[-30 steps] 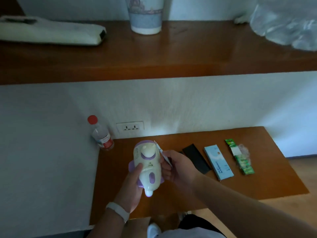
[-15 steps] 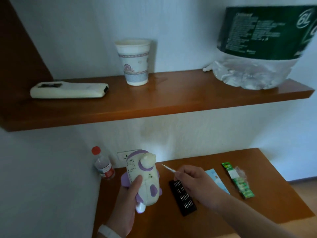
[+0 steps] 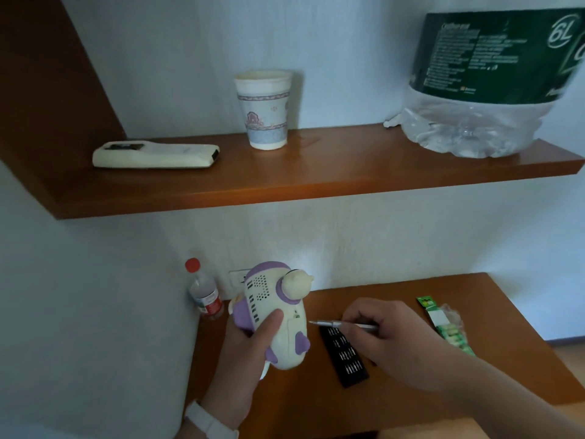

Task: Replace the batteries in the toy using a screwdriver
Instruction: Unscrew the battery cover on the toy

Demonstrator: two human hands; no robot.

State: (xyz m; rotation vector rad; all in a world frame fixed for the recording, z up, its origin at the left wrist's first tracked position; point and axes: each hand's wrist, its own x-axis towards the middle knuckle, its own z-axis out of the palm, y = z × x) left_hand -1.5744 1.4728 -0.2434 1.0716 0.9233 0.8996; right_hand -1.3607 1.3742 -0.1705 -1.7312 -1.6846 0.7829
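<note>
My left hand [image 3: 245, 353] grips a cream and purple toy [image 3: 272, 312] above the left part of the wooden table [image 3: 395, 403], with the thumb across its body. My right hand [image 3: 389, 340] pinches a thin silver screwdriver [image 3: 335, 323]. Its tip points left and sits just right of the toy's side. Under that hand, a black case of screwdriver bits [image 3: 346, 356] lies open on the table. A green pack of batteries [image 3: 443, 327] lies further right.
A small bottle with a red cap [image 3: 204, 293] stands by the wall next to a socket [image 3: 237, 278]. Above, a wooden shelf [image 3: 316, 182] carries a white remote [image 3: 155, 155], a paper cup [image 3: 264, 110] and a large water bottle [image 3: 487, 87].
The view has tilted up, showing more of the shelf. The black case now lies open with its bits showing. My right hand has brought the screwdriver tip closer to the toy's side.
</note>
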